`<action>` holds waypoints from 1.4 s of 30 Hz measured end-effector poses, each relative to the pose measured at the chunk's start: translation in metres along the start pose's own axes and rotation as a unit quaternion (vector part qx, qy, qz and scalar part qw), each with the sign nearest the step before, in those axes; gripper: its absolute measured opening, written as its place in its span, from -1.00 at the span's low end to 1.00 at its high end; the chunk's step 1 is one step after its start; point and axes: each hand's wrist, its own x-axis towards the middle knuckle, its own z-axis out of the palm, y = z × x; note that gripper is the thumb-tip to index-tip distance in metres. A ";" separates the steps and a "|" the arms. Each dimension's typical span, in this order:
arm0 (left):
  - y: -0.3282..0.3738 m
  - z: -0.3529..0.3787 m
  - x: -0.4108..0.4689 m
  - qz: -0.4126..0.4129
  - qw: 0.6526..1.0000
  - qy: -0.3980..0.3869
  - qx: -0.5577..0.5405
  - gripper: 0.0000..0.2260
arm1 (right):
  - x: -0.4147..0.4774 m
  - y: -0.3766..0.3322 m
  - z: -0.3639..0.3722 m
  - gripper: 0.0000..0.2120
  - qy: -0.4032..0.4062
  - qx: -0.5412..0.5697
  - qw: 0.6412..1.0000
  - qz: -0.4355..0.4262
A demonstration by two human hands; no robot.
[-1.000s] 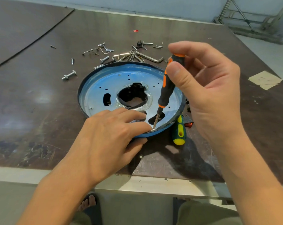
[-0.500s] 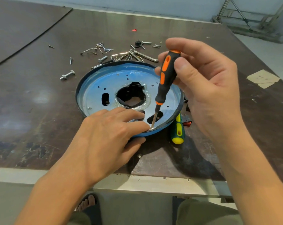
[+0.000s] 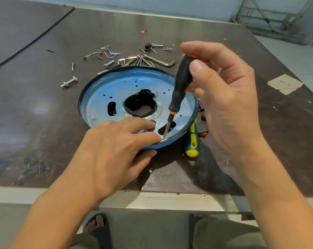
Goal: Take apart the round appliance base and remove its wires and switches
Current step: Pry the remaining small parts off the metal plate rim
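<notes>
Your L hand (image 3: 112,150) holds the near rim of the blue round base (image 3: 116,87): fingers on top, thumb vs the outer wall. R hand (image 3: 224,97) pinches the black/orange screwdriver (image 3: 180,83) high on the handle. Shaft is tilted, tip down at the near rim, just beside your L index fingertip (image 3: 154,138). The green/yellow screwdriver (image 3: 192,141) lies on the table (image 3: 35,114) at the base's right edge, w/ a red switch (image 3: 203,133) just beside it. Behind the base: loose screws (image 3: 109,53), a bolt (image 3: 68,82), hex keys (image 3: 161,62).
</notes>
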 end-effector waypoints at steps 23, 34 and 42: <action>-0.001 0.002 0.000 0.016 1.000 0.012 -0.018 -0.74 | -0.002 0.000 0.008 -0.88 0.008 -0.012 0.999 -0.041; -0.001 0.001 0.000 0.015 1.000 0.006 -0.015 -0.74 | -0.002 0.004 0.008 -0.77 0.016 -0.042 0.999 -0.031; 0.000 0.000 0.000 0.012 1.000 0.007 -0.016 -0.75 | 0.000 0.003 0.004 -0.72 0.011 -0.007 1.000 -0.014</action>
